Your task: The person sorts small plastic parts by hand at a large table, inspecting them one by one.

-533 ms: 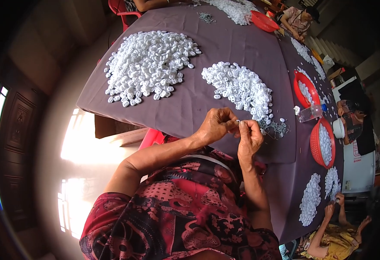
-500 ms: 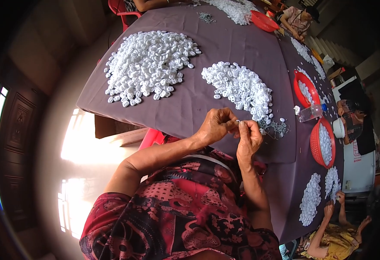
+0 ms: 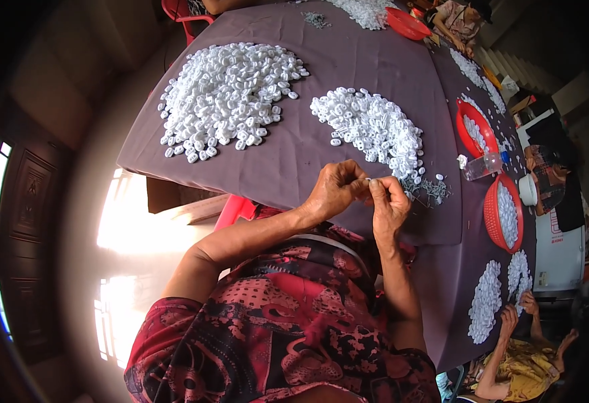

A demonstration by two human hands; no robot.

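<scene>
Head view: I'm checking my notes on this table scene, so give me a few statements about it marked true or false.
1. The left hand and right hand meet over the table's near edge, pinching a small white piece between them. True.
2. Two heaps of white pieces lie on the purple cloth. True: a large pile to the left and a smaller pile nearer the hands.
3. The baskets at the right are blue. False: the baskets are red.
4. The clear plastic bottle stands upright. False: it lies on its side.
</scene>
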